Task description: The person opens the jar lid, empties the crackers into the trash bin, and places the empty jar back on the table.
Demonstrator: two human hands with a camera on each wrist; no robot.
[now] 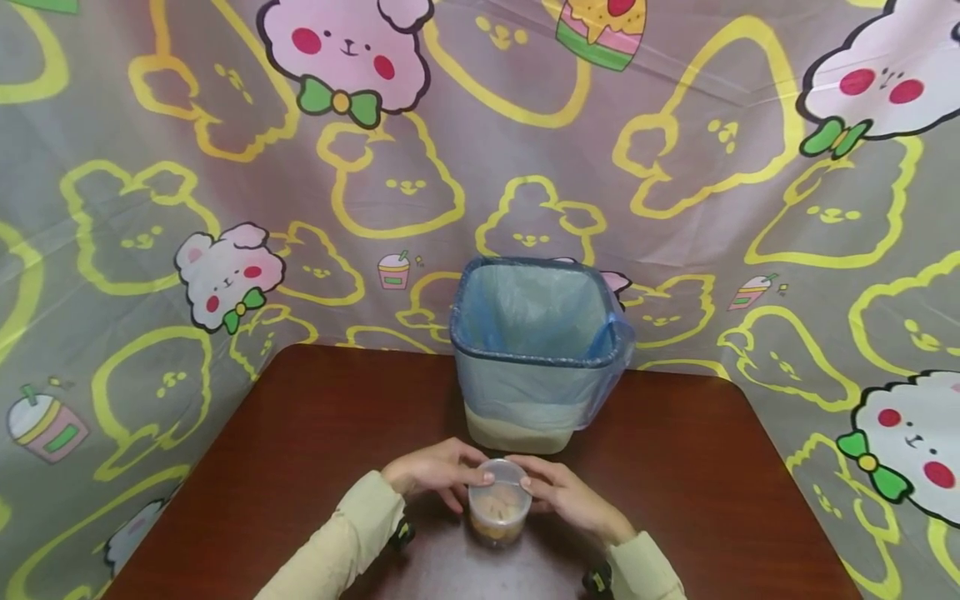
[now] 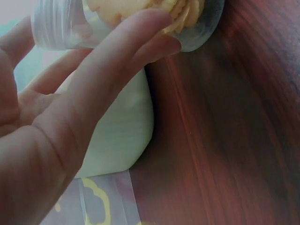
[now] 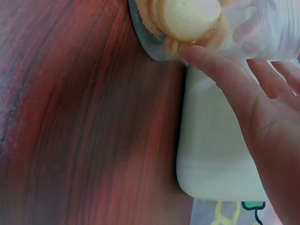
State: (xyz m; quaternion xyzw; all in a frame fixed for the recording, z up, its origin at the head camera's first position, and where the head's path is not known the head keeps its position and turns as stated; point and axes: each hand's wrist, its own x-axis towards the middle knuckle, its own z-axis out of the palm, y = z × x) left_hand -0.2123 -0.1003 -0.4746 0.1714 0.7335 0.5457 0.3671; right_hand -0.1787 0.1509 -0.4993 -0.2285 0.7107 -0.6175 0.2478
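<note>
A clear round plastic jar with a translucent lid (image 1: 506,472) stands on the table in front of me, in the head view. Golden-brown cookies (image 2: 187,16) show through its side, and the right wrist view has a paler round cookie (image 3: 190,16) among them. My left hand (image 1: 438,468) holds the jar (image 1: 497,533) from the left, thumb on the lid's edge. From the other side my right hand (image 1: 572,497) grips it, its thumb also at the lid's edge. Some of the fingers behind the jar are hidden in the head view.
Just behind the jar stands a cream bin (image 1: 517,432) lined with a blue plastic bag (image 1: 525,379). A reddish-brown wooden table (image 1: 330,425) lies beneath everything. Cartoon-printed cloth (image 1: 420,167) hangs around its back and sides.
</note>
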